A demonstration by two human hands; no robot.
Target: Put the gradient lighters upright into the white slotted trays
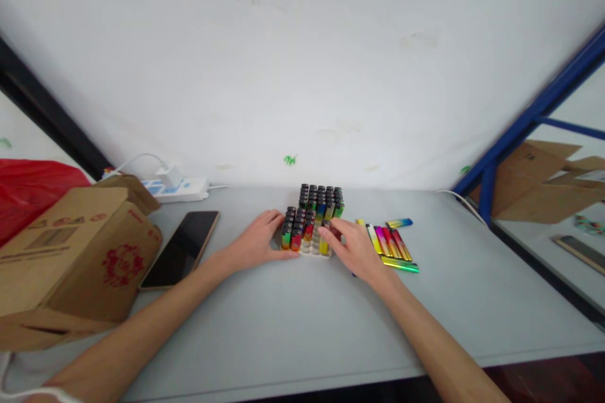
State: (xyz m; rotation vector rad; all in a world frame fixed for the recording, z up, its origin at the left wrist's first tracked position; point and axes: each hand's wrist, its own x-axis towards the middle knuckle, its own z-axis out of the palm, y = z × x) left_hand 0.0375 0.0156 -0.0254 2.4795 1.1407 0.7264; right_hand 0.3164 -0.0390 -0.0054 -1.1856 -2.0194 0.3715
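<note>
Head view, fingers: right hand (355, 249) pinching a lighter at the near right corner of the white plastic tray of upright lighters (312, 224); left hand (258, 240) spread loose, flat against the tray's left side, gripping nothing.
Tray position: middle of the grey tabletop (293, 315), just before the white wall.
Progress, judged: most slots filled; a few near slots seemingly bare; row of loose multicoloured slim lighters (390, 242) lying flat just right of the tray.
Look of lighters: black caps, bodies green, red, yellow, blue, packed upright in tight rows.
Further out: black smartphone (182, 249) left, brown cardboard box (70, 258) beyond, white power strip (177, 189) by the wall.
</note>
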